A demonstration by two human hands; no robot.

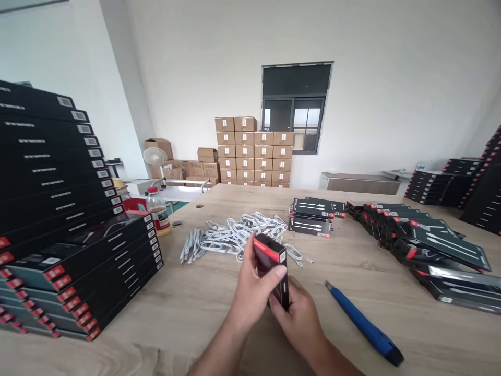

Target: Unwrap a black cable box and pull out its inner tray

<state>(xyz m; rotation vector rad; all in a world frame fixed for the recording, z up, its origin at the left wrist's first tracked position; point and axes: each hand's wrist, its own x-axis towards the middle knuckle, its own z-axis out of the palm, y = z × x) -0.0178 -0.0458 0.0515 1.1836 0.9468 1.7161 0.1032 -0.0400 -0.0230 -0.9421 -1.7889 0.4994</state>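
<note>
The left hand [252,292] and right hand [297,318] meet around a slim black cardboard box with a red end [272,266], each grip clamped on it, with the left thumb lying across its face. The box stands tilted on end above the pale wood-grain surface [391,334]. Bracing it from both sides looks like a sound hold, keeping it steady and leaving the red end clear. Right of the box lies a blue utility knife [364,326], its metal tip angled toward it. Just beyond the box sprawls a heap of coiled white cables [238,237]. Farther right of the box, flat black packages with red corners [430,245] overlap in rows, while left of it rise tall stacks of black packages [78,209] beside a plastic bottle of amber liquid with a red cap [158,211]. Far beyond the box, brown cardboard cartons [250,151] stand piled beside a dark-framed window [295,107].
</note>
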